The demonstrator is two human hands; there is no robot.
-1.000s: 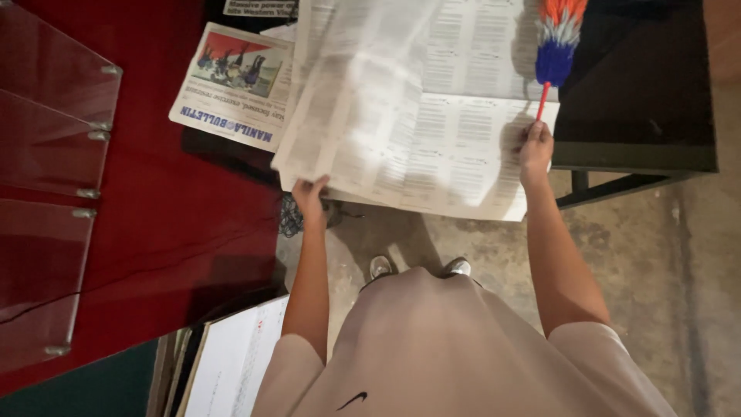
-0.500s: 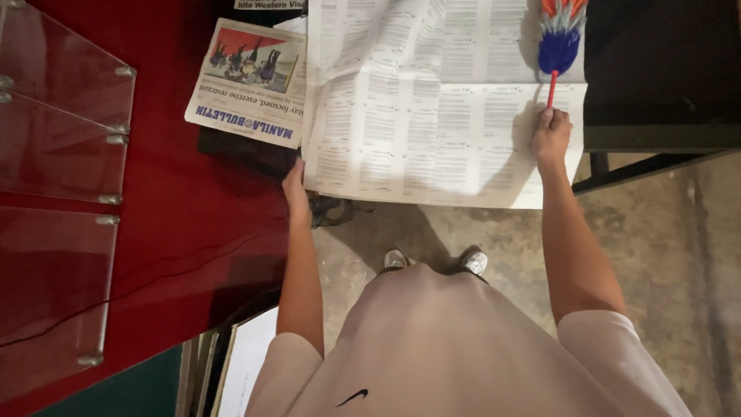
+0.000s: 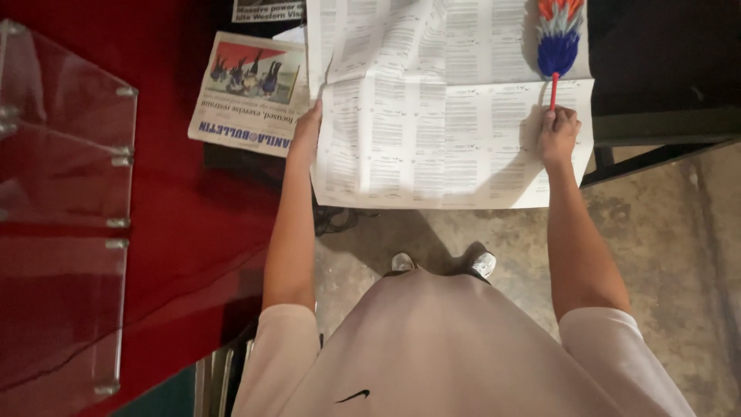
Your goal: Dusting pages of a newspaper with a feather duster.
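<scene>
Reception or lobby-like room, red cloth, clear acrylic stand, newspapers, bare concrete floor

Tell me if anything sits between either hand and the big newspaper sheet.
Nothing visible does. The left hand grips the left edge of the newspaper sheet directly. The right hand rests on the sheet's right side while holding the feather duster by its red handle.
</scene>
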